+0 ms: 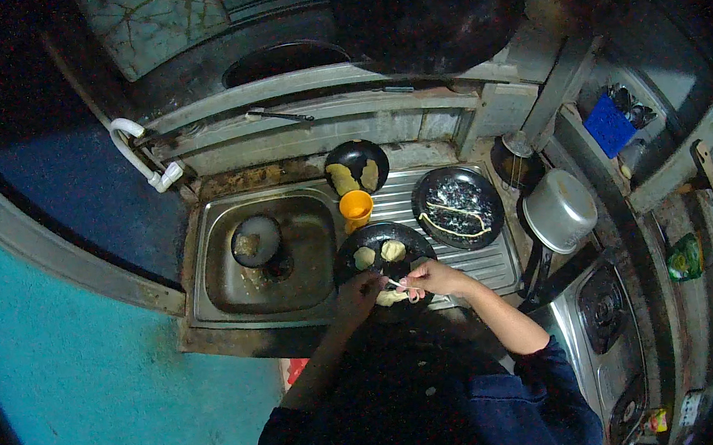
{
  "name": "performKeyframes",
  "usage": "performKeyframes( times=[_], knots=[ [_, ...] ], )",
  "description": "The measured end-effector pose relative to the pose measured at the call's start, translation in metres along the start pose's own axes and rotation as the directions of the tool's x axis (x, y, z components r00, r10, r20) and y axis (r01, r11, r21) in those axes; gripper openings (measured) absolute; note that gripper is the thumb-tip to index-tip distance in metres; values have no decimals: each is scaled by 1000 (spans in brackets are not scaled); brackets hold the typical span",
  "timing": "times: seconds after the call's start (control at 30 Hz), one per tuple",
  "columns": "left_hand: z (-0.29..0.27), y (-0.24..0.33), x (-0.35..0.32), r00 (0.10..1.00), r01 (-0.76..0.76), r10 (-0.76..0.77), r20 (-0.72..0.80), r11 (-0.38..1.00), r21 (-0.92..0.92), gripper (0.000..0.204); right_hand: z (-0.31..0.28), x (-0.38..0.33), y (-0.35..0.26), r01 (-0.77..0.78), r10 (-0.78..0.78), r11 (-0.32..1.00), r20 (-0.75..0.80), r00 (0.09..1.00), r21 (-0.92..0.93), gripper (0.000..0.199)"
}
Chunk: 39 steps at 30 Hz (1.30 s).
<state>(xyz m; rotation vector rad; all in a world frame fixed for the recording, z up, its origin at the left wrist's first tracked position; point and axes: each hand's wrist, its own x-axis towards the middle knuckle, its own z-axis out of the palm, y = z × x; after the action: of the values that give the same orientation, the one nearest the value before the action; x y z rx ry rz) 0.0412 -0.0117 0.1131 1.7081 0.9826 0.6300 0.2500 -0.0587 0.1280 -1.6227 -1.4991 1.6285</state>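
Observation:
Fingers of my left hand [362, 296] and my right hand [431, 279] are pinched closed close together, with a thin pale strip of dough [393, 283] between them. Both hands are over the near part of a round black plate [348, 251]. On that plate rest a pale ball of dough [392, 251] and a flatter greenish-yellow piece [364, 258]. Another lump of dough [389, 298] lies just below my fingers, partly hidden by them. To the right, a floured round black tray [460, 229] carries long thin dough strips [456, 221].
An orange cup [356, 206] stands behind the plate. Beyond it is a black pan [356, 151] with flat yellowish pieces. The steel sink [315, 285] at left contains a round vessel [255, 241]. A metal pot [561, 210] and gas stove [603, 307] are at right.

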Motion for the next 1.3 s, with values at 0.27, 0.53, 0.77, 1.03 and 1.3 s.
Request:
performKeyframes(
  times=[0.27,0.53,0.77,1.03,1.3],
  knots=[
    [-5,12,-2,998,14,-19,59,996,84,21,5,5,13,191,-166,976,-212,963,102,11],
    [9,-16,4,991,-94,100,91,994,-62,20,10,4,3,-22,14,983,45,999,185,27],
    [11,-17,4,985,-170,170,15,982,79,23,15,5,6,106,-83,973,-114,990,206,13],
    [11,-28,2,994,-67,64,94,997,32,36,21,12,19,228,-270,961,-348,898,-157,14],
    [-4,-19,6,993,115,-113,-28,988,98,35,13,6,19,172,-183,983,-271,945,-63,14]
  ],
)
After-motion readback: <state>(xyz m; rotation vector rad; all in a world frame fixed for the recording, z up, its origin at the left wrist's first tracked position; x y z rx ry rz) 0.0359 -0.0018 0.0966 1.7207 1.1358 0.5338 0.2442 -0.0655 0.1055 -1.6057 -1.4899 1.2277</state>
